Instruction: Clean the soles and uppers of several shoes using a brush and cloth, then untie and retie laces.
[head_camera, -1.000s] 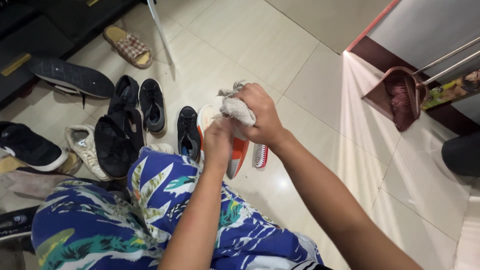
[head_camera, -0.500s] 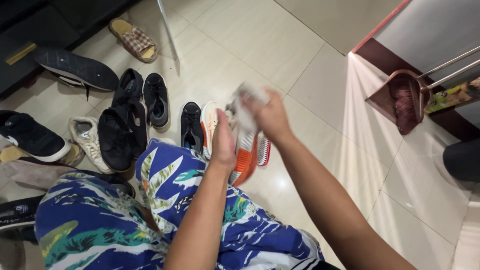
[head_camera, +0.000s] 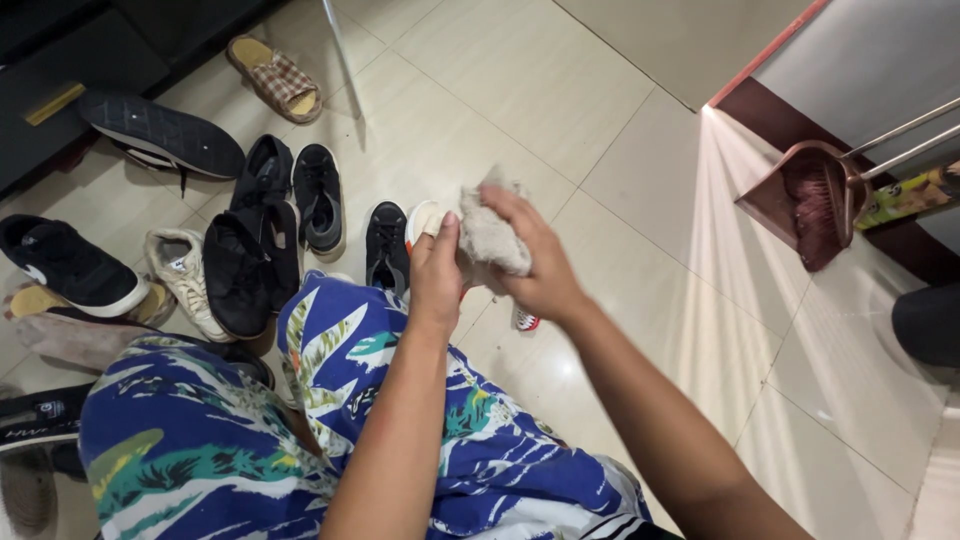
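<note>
Grey rag: bunched in the right hand, fingers closed over it, above the knee.
Shoe: white and orange, clasped by the left hand, mostly hidden.
Wiping well: likely needs firm short strokes, shoe held steady.
Around: dark shoes on tiles, dustpan well apart.

Hands meet over a shoe above the knee, footwear spread to the left.

The right hand presses a cloth onto a shoe, which the left hand grips from the near side. A single shoe lies just left of it, a pair further left, a sandal behind them. A dustpan with a brush in it stands well apart at right, by the wall.
</note>
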